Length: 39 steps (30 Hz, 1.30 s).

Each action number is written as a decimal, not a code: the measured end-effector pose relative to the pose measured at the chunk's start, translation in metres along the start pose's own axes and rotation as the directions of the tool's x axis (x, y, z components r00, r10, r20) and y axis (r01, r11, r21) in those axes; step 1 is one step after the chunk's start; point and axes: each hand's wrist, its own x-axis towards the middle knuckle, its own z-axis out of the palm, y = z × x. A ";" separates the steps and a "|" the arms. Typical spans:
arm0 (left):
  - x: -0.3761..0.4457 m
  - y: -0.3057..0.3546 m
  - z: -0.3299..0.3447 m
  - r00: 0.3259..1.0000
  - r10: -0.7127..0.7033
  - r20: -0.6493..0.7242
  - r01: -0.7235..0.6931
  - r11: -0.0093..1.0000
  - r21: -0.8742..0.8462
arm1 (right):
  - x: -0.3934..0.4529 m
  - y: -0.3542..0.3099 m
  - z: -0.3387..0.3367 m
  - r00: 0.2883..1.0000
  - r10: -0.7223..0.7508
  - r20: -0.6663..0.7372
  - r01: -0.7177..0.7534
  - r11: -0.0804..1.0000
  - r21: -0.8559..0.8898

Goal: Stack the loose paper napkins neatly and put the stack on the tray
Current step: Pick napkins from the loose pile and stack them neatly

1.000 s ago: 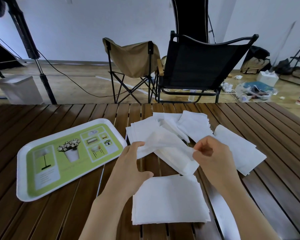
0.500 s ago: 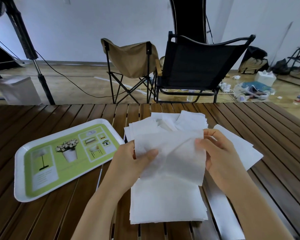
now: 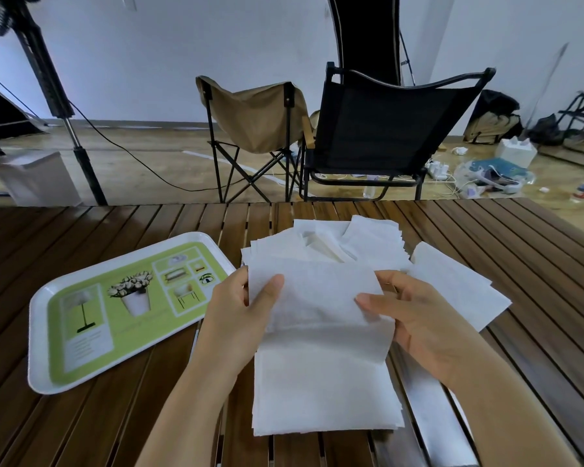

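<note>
While our left hand [image 3: 240, 311] and right hand [image 3: 415, 315] pinch one napkin [image 3: 317, 294] by its side edges, thumbs on top and fingers curled beneath, we hold it just above the squared stack [image 3: 324, 392] on the slatted table [image 3: 520, 237]. Loose napkins [image 3: 368, 241] lie scattered at twelve to two o'clock of the stack. At nine o'clock sits the green tray [image 3: 81, 332], holding no napkins.

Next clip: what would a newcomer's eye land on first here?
First, the two hands at centre: the left hand and right hand pinch one white napkin by its sides, above a squared stack near the table's front edge. Behind it sprawls a loose heap of napkins, and to the left lies a green tray with no napkins on it.
</note>
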 end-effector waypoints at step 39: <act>0.000 -0.005 -0.013 0.990 0.126 0.066 -0.141 0.926 0.350 | -0.006 -0.007 -0.017 0.965 -0.247 -0.085 0.176 0.856 -0.486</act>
